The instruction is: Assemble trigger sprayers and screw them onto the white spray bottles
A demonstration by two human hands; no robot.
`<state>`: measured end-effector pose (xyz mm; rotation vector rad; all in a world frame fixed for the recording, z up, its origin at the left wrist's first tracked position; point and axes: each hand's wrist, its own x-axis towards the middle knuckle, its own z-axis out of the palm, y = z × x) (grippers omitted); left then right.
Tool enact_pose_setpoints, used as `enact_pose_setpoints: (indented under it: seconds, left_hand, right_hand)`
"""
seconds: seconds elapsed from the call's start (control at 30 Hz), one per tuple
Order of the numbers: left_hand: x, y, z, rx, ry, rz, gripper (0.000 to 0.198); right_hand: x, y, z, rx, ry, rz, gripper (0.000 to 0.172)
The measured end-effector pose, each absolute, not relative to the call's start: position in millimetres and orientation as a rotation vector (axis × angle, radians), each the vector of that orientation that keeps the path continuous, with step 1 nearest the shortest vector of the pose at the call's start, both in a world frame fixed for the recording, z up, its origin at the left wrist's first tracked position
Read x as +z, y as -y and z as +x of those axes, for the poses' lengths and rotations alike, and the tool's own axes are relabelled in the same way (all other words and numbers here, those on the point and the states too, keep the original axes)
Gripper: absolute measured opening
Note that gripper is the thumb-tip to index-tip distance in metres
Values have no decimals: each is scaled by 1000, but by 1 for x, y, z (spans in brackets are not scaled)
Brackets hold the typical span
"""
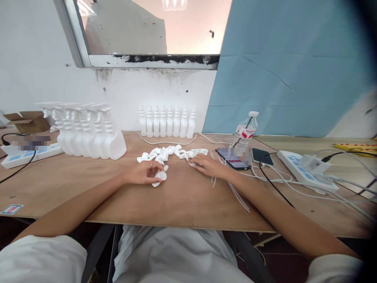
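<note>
My left hand (144, 173) is closed around a white plastic sprayer head (160, 178), thumb below it and fingers curled over the top. A pile of loose white plastic sprayer parts (165, 152) lies just beyond, in the middle of the wooden table. My right hand (207, 166) rests low at the pile's right end, its fingers stretched out and apart. The fingertips are by a small white piece (192, 164), and I cannot see whether they grip it. Thin white dip tubes (239, 198) lie beneath my right forearm.
White spray bottles with heads (98, 137) stand at left; headless white bottles (167, 124) line the wall. A water bottle (246, 129), a lit phone (234, 158), a dark phone (262, 157) and a power strip (306, 173) with cables are at right. A cardboard box (28, 122) sits far left.
</note>
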<state>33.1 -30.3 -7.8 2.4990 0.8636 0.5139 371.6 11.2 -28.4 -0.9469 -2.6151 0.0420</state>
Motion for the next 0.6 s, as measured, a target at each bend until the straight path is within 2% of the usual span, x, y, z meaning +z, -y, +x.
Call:
enact_pose_setpoints:
  seconds: [0.1, 0.27, 0.6]
  left_hand:
    - [-25, 35, 64, 661, -689, 2326, 40]
    - [-36, 27, 101, 709, -566, 2133, 35]
    - [-36, 25, 87, 776, -599, 2158, 33]
  right_hand:
    - [-32, -15, 371, 52, 2603, -952, 24]
    - [-31, -14, 367, 3, 2557, -998, 19]
    - [-28, -6, 362, 155, 2417, -1055, 23]
